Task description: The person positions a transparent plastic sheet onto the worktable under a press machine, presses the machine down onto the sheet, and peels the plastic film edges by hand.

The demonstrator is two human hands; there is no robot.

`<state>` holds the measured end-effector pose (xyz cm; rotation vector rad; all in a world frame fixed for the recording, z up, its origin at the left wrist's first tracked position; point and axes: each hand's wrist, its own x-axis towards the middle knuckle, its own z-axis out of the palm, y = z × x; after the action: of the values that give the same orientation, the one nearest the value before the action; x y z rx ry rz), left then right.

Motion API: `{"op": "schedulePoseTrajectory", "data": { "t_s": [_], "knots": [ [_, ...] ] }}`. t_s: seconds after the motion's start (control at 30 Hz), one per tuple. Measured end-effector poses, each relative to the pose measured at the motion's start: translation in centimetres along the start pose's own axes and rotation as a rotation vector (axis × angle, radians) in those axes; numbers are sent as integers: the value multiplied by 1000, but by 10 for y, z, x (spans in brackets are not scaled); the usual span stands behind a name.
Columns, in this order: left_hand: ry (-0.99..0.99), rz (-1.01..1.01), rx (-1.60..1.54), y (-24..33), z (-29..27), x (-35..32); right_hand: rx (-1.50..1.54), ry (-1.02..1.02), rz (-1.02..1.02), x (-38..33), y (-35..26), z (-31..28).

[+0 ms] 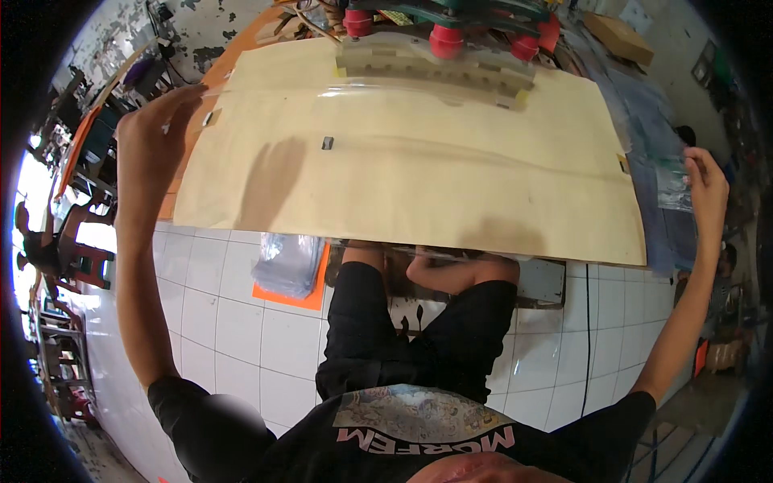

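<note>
A wide cream-coloured board (419,189) lies on the work table in front of me, with a small dark piece (328,143) on it. At the board's far left corner is my left hand (165,113), its fingers bent together by the edge; what they hold is too unclear to name. Out at the right, my right hand (707,181) pinches between thumb and fingers a shiny clear plastic sheet (675,187). Across the far edge of the board stands a press with red knobs (447,40) and a long translucent bar (431,71). Glare shows near this bar.
Bluish clear plastic sheets (620,101) lie along the right side, near a cardboard box (618,39). Below the board's near edge, a stack of clear plastic bags (287,264) rests on an orange sheet (310,299). A black cable (587,346) runs over the tiled floor (241,330).
</note>
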<state>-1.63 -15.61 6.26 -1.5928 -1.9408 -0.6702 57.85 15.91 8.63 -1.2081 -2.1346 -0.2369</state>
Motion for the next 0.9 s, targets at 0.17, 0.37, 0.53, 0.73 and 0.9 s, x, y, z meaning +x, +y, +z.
{"op": "schedulePoseTrajectory", "data": {
  "t_s": [0.17, 0.37, 0.53, 0.73, 0.9],
  "knots": [
    [-28, -121, 25, -10, -12, -4, -55, -39, 31, -6, 19, -7],
    [-192, -324, -67, -74, -18, -23, 350, -241, 183, -32, 67, -19],
    [-376, -438, -539, -161, -8, -44, 693, -303, 281, -53, 113, -2],
    [-169, -544, -866, -155, 6, -43, 808, -186, 432, -52, 68, 23],
    [-244, -713, -810, -166, 48, -25, 684, -252, 443, -26, 65, 80]
  ]
}}
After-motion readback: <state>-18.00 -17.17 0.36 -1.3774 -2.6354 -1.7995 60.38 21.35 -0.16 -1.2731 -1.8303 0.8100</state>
